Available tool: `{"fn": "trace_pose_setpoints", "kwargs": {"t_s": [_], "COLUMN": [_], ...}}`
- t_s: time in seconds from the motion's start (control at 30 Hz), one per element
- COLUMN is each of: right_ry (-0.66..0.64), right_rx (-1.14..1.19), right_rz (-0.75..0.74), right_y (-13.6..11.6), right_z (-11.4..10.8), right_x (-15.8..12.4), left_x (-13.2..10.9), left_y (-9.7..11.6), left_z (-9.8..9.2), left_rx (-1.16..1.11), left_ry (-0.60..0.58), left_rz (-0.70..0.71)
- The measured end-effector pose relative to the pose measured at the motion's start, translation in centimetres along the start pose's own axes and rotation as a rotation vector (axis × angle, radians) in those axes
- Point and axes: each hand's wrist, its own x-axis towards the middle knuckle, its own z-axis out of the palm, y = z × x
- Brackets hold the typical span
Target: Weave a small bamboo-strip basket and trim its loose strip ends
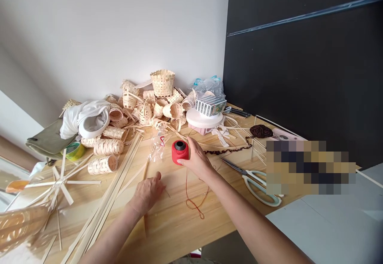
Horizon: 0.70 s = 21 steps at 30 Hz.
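Observation:
My right hand (196,159) is wrapped round the right side of a red spool of thread (180,154) with a black core, standing on the wooden table (167,216). Loose reddish thread (194,206) trails from near the spool towards the front edge. To the lower left, my left hand (149,192) is low over the tabletop with its fingers curled together. A thin, needle-like item shows by its fingertips, too small to make out clearly. A clear plastic bag (156,148) lies left of the spool.
Scissors (259,182) lie at the right, near dark yarn (261,131). Long flat strips (112,192) run along the left, beside a star of crossed strips (61,182). Woven baskets (163,83) pile up against the wall, with boxes (210,105) on a white round stand (203,119).

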Motion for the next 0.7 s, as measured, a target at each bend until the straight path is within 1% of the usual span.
{"fn": "trace_pose_setpoints", "kwargs": {"t_s": [0.13,0.2,0.23,0.3,0.33,0.37,0.4,0.43,0.5,0.53,0.6,0.7], "right_ry": [-0.019,-0.012,-0.001,0.018,0.021,0.017,0.009,-0.001,-0.012,-0.018,-0.033,-0.1], "right_rx": [0.111,0.178,0.215,0.305,0.347,0.406,0.489,0.596,0.84,0.954,1.092,1.145], "right_rz": [0.044,0.059,0.066,0.073,0.067,0.054,0.042,0.038,0.064,0.088,0.118,0.093], "right_y": [-0.1,-0.2,-0.5,-1.2,-1.8,-2.4,-3.0,-3.6,-4.7,-5.2,-5.7,-5.9], "right_z": [0.7,0.3,-0.1,-1.2,-1.9,-2.5,-3.1,-3.5,-4.1,-4.2,-4.1,-3.8], "right_x": [1.1,1.2,1.2,1.0,0.8,0.6,0.3,0.0,-0.6,-1.0,-1.6,-2.8], "left_x": [-0.1,0.1,0.2,0.6,0.8,1.0,1.1,1.2,1.2,1.1,0.9,0.4], "left_y": [-0.3,-0.2,-0.1,0.3,0.7,1.1,1.5,2.1,3.3,3.9,5.1,6.1], "left_z": [0.0,-0.3,-0.6,-1.2,-1.6,-1.9,-2.2,-2.4,-2.6,-2.6,-2.6,-2.7], "left_rx": [0.009,-0.023,-0.08,-0.317,-0.488,-0.673,-0.851,-1.0,-1.228,-1.306,-1.4,-1.475], "left_ry": [0.05,0.102,0.149,0.269,0.319,0.344,0.341,0.313,0.242,0.217,0.22,0.3], "left_rz": [0.05,0.107,0.152,0.268,0.321,0.362,0.386,0.395,0.414,0.424,0.43,0.371]}}
